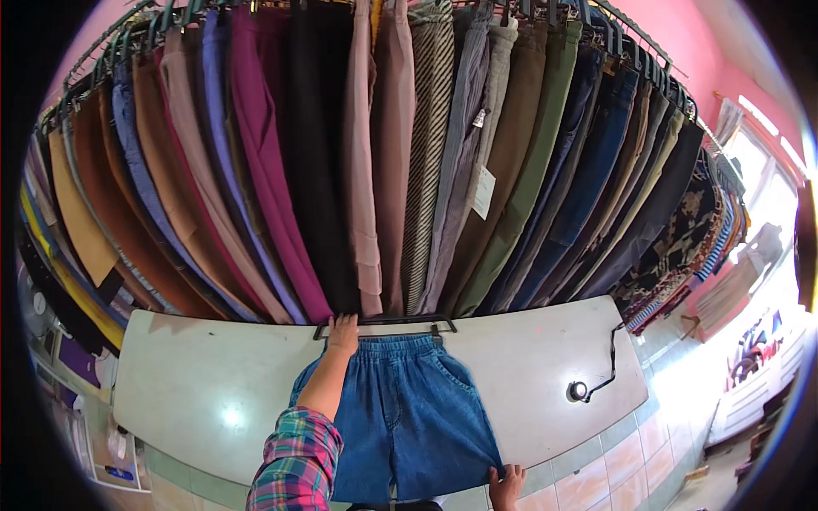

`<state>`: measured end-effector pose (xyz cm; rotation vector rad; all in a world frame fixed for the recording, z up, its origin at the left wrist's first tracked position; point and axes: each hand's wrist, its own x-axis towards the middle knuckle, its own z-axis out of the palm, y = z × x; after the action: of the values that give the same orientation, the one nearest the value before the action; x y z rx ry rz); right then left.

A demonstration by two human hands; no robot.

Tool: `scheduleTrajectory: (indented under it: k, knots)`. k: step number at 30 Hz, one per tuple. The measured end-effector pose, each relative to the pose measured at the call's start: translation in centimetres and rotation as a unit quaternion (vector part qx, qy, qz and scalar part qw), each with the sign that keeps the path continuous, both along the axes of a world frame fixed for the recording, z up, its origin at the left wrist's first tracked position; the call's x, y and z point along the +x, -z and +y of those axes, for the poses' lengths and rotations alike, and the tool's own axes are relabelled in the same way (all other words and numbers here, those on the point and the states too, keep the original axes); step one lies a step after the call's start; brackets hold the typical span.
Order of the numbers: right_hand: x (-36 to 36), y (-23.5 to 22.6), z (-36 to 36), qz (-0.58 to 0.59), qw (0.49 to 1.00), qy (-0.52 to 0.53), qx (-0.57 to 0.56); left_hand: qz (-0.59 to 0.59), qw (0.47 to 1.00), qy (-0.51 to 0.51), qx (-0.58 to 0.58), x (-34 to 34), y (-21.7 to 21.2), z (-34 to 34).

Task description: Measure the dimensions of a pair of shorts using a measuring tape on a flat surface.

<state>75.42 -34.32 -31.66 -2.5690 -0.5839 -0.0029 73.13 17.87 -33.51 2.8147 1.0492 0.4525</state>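
Blue denim shorts point(413, 409) with an elastic waistband lie spread on the white table, legs toward me. A black clip hanger point(392, 321) runs along the waistband, with a clip visible at its right end. My left hand point(343, 332) reaches over the shorts and is closed on the left part of the hanger; its fingertips are partly hidden. Down at the right leg's hem corner, my right hand point(507, 487) pinches the denim between thumb and fingers.
A white table point(196, 375) carries a round black device point(578, 391) with a cable at right. Beyond its far edge hangs a dense row of trousers point(315, 170) on a rack. Tiled floor point(596, 477) shows in front, and more clothes point(754, 349) lie at far right.
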Motion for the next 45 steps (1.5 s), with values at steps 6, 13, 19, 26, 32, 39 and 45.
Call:
scheduleTrajectory:
  k: [6,13,19,26,32,39,45]
  knots:
    - [-1.5,1.3,-0.6,0.051,0.996,0.040,0.063,0.030,0.995,0.054,0.077,0.4,-2.1,1.6]
    - [-2.9,4.3,-2.2,0.039,0.993,0.089,0.059,0.004,0.974,0.180,0.140,-2.7,-8.0,-1.6]
    - [-4.4,9.3,-5.5,0.110,0.969,0.121,0.185,0.003,0.974,0.198,0.108,-4.2,-10.6,-5.4]
    - [-8.8,4.1,-1.7,0.243,0.940,0.124,0.207,0.037,0.978,0.204,0.032,1.0,-10.9,-5.2]
    - [-10.5,8.4,-5.7,0.134,0.962,0.066,0.227,-0.080,0.968,0.235,0.048,-0.3,-13.3,-9.0]
    - [-7.1,5.2,-10.1,-0.218,0.933,0.265,0.105,-0.300,0.937,0.171,0.050,-14.3,-22.2,-9.9]
    - [-2.1,5.8,-8.9,-0.084,0.921,0.365,0.108,-0.325,0.941,0.050,0.081,-25.7,-23.8,-8.2]
